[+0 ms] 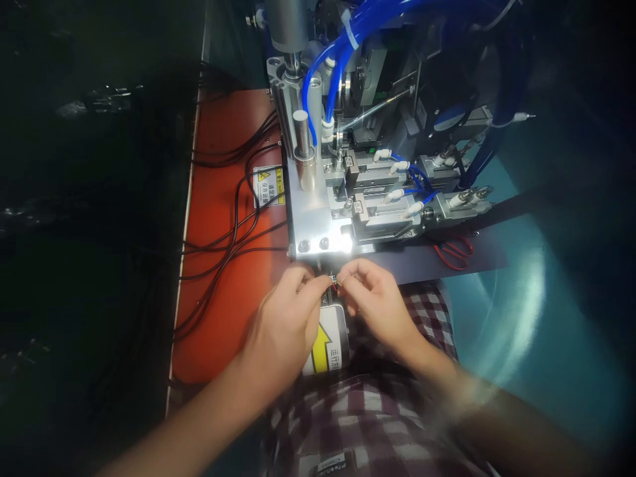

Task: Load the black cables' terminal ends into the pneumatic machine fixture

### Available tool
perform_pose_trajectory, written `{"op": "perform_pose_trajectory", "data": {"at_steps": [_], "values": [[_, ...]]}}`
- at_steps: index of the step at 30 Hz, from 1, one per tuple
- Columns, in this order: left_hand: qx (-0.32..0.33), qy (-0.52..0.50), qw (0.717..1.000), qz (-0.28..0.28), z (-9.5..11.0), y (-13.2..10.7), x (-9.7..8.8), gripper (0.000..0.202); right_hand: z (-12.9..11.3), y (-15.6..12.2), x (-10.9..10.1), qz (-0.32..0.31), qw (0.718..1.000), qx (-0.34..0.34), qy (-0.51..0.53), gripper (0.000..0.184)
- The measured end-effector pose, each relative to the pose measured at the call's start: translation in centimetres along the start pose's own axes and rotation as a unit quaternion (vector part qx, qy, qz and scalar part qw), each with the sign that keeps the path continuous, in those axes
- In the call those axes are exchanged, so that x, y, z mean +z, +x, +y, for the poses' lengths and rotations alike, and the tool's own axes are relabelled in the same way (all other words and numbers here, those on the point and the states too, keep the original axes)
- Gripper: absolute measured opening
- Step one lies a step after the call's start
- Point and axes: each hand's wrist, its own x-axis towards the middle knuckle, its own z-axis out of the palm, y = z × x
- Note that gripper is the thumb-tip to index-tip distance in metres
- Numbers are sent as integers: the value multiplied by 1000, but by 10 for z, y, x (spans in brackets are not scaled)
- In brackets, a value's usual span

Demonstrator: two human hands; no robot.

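Your left hand (pixel 292 310) and right hand (pixel 373 299) both pinch a tiny part (pixel 334 279), just off the near edge of the machine (pixel 380 177). A loose pinch could drop it below that edge; an uneven pull could strain its thin wires (pixel 336 287).

Machine (pixel 318 225) close ahead of the hands (pixel 293 318) (pixel 377 305), black cables (pixel 232 248) leftward, free room rightward.

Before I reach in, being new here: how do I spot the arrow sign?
Find the metal machine with blue tubes. At its near edge, the left hand and right hand meet; the white sign lies below them in view. Its yellow arrow sets it apart from the warning label by the black cables.
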Motion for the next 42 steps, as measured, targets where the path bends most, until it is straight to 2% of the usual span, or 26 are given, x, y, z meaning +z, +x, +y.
{"op": "perform_pose_trajectory", "data": {"at_steps": [6,12,15,18,20,23,28,42], "values": [[-5,4,1000,-3,0,1,0,28,1,0,-1,-1,1000,-7,-9,12],[-2,3,1000,-3,1,1,-1,27,6,-1,3,32,994,-74,-69,15],[-3,3,1000,-4,1,1,-1,28,5,-1,3,30,997,-47,-47,15],[-4,4,1000,-7,1,1,-1,28,1,-1,-1,-9,1000,11,5,19],[-3,3,1000,-9,1,1,-1,27,0,-2,-5,-33,999,26,31,22],[0,-2,1000,-5,1,1,-1,27,0,-3,-7,-32,998,26,40,24],[-2,-1,1000,-3,2,0,-1,26,2,-5,-4,-2,999,29,22,16],[-8,20,1000,-4,2,2,-2,26,0,-3,1,10,998,27,55,14]]}}
